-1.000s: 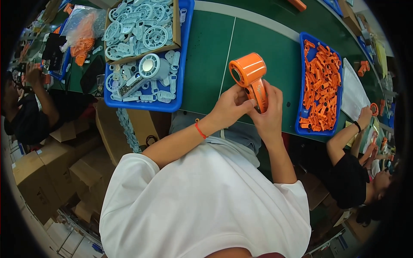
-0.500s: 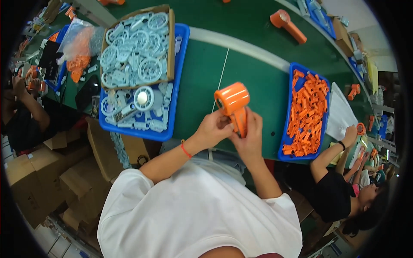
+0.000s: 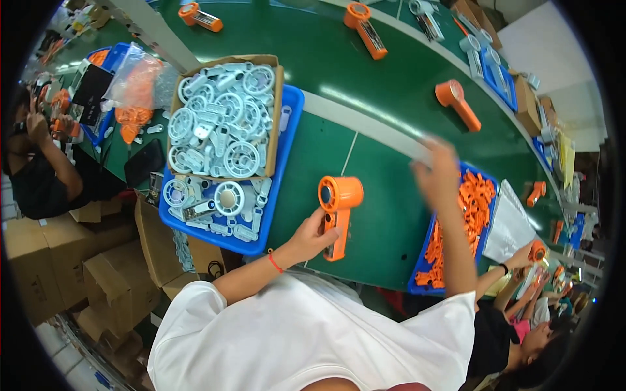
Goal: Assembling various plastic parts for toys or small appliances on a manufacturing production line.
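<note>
An orange handheld fan (image 3: pixel 349 192) stands nearly upright over the green table, its round head at the top. My left hand (image 3: pixel 310 238) is closed round its handle from the left, thumb across the front. My right hand (image 3: pixel 438 173) is raised off the fan, over the far end of the blue tray (image 3: pixel 417 279) full of small orange plastic parts (image 3: pixel 475 203). Motion smears its fingers, and I see nothing clear in them.
At left, a blue tray (image 3: pixel 290 140) carries a cardboard box (image 3: pixel 276 111) of pale blue fan parts. Beyond the table, a green belt (image 3: pixel 319 58) bears orange fans (image 3: pixel 368 36). A silver bag (image 3: pixel 512 218) lies right of the orange parts. Co-workers sit on both sides.
My right hand has let go of the fan and swung away to the right and far side. The fan has turned more upright in my left hand. The whole view has shifted, showing more of the belt.
</note>
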Demonstrator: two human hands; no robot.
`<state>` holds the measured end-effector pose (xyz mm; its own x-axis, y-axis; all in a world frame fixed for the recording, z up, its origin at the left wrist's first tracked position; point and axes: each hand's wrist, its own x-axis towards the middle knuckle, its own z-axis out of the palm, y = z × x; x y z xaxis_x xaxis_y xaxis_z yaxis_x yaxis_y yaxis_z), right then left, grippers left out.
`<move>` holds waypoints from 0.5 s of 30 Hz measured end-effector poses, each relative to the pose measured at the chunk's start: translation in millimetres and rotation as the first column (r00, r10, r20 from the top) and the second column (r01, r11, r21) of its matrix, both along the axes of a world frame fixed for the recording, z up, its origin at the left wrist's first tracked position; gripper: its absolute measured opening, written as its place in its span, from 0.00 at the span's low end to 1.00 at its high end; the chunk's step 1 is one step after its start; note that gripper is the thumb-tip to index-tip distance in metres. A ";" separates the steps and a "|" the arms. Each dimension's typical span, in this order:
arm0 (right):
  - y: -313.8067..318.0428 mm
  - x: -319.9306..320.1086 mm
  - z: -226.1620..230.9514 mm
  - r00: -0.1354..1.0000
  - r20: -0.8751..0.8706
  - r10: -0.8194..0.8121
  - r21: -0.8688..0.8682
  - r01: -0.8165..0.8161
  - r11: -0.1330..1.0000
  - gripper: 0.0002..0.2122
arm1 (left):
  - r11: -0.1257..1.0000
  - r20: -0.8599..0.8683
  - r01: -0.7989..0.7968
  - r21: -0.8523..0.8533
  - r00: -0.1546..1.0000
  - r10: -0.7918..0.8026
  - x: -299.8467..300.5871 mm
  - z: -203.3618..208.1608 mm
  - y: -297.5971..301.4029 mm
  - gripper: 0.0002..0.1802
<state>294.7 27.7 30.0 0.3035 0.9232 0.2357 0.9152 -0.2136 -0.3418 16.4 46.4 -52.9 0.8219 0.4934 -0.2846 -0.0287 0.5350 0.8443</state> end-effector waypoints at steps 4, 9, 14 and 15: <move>44.7 190.0 -40.9 0.892 0.381 -0.242 -0.034 0.276 0.961 0.39 | 0.971 -0.188 0.129 0.204 0.978 -0.090 2.8 16.2 -2.3 0.27; 75.3 218.8 -36.2 0.940 -0.341 -0.026 -0.135 -0.021 0.991 0.41 | 0.952 -0.208 0.145 0.271 0.974 -0.089 4.6 27.2 3.8 0.26; 76.3 86.5 -7.4 0.105 -0.983 0.153 0.141 -0.112 0.984 0.36 | 0.938 -0.212 0.072 0.339 0.977 0.001 2.9 18.8 -0.5 0.24; 69.1 65.7 -5.0 -0.004 -0.985 0.173 0.172 -0.144 0.975 0.37 | 0.940 -0.212 0.088 0.329 0.977 -0.018 4.5 21.3 2.0 0.24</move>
